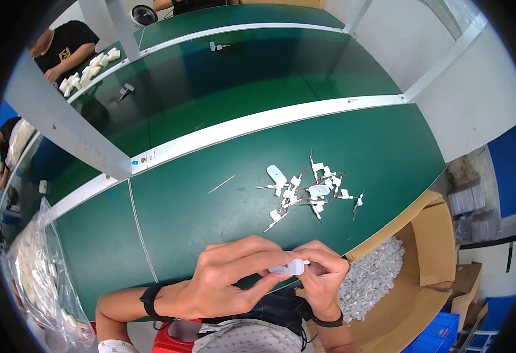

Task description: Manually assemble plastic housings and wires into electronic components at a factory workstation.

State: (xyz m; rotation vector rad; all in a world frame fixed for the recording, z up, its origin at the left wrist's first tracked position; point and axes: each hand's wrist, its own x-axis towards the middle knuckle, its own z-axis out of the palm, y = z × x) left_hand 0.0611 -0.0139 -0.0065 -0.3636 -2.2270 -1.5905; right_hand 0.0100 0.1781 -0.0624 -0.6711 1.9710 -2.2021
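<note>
Close to the near edge of the green table, my left hand (225, 273) is closed, its thumb and fingers pinching a small translucent white plastic piece (288, 268). My right hand (322, 276) meets it from the other side, fingertips closed at the piece's right end, where a small white tip shows. Beyond my hands lies a loose cluster of small white plastic parts (290, 195) with thin dark and reddish stems. Two larger translucent oval pieces, one at the cluster's far left (276, 174) and one in its middle (318, 190), lie with them. A thin rod (221, 184) rests to the left.
An open cardboard box (431, 247) full of small clear parts stands at the right, beside a blue crate (434, 334). A clear bag of whitish pieces (34, 267) sits at the left. A white rail (269, 122) crosses the table; another person (69, 50) sits beyond.
</note>
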